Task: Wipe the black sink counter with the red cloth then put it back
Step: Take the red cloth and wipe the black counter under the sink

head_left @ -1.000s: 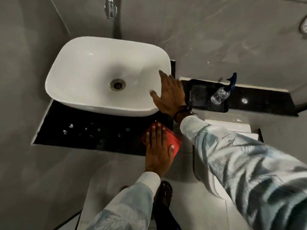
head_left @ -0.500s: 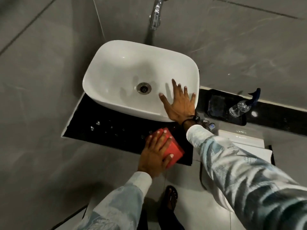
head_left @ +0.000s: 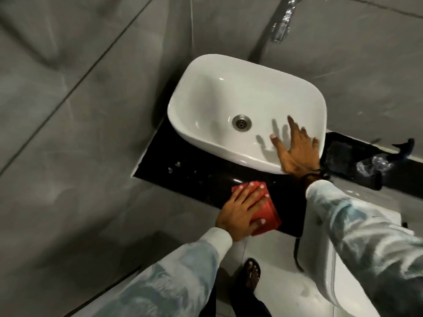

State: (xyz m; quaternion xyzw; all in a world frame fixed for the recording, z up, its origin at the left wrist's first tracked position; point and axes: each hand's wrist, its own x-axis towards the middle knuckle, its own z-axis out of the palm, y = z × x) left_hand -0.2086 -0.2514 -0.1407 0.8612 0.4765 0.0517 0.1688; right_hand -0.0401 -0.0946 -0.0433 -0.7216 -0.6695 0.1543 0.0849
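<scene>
The black sink counter [head_left: 183,170] runs under a white basin [head_left: 229,92], with water drops on its left part. A folded red cloth [head_left: 336,216] lies on the counter's front edge. My left hand [head_left: 240,210] presses flat on the red cloth, fingers spread, covering most of it. My right hand [head_left: 295,152] rests open on the basin's right rim, fingers apart and holding nothing.
A chrome tap [head_left: 282,21] juts from the grey wall above the basin. To the right, a black tray [head_left: 343,161] and a clear spray bottle [head_left: 375,164] lie on a black ledge. A white toilet [head_left: 325,259] stands below it. My sandalled foot [head_left: 251,274] is on the floor.
My left hand has slid the red cloth leftward along the counter's front edge. The camera view has swung left, and my right hand has stayed on the basin's rim.
</scene>
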